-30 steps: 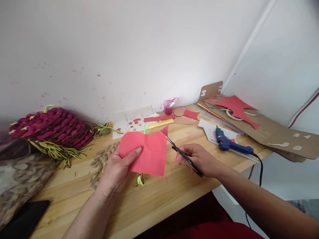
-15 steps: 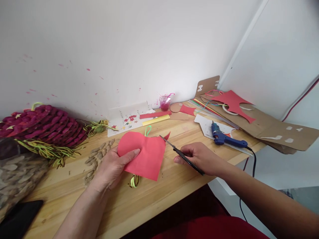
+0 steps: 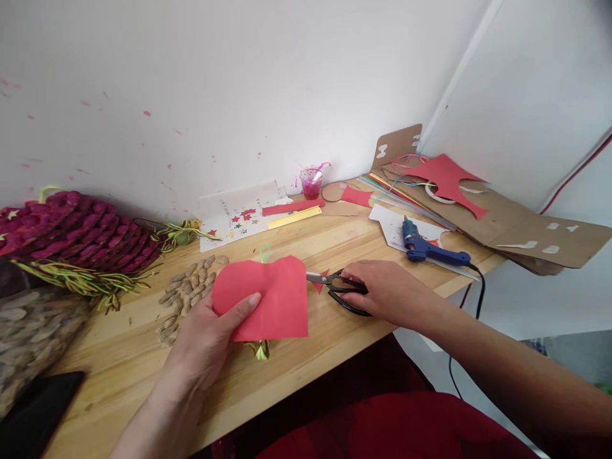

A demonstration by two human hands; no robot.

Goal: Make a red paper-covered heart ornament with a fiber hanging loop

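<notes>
A red paper piece point(image 3: 272, 293) with a rounded upper left corner is pinched in my left hand point(image 3: 210, 331), thumb on top. Behind it, a green loop pokes out above and a yellow-green tassel point(image 3: 261, 350) below. My right hand point(image 3: 387, 290) grips black-handled scissors point(image 3: 337, 284) by the handles. Their blades reach the paper's right edge, the tips hidden behind it. A small red paper scrap point(image 3: 321, 282) shows around the blades.
Peanuts point(image 3: 189, 287) lie left of the paper, near a magenta peanut-covered decoration point(image 3: 81, 229) and a bag of peanuts point(image 3: 38, 331). A blue glue gun point(image 3: 430, 248), a cup point(image 3: 312, 183) and cardboard point(image 3: 530, 229) are farther back and right.
The red paper has turned slightly and shifted left. The scissors have swung to nearly level, their handles spread wider, and the strip at the paper's upper right now shows as a scrap by the blades.
</notes>
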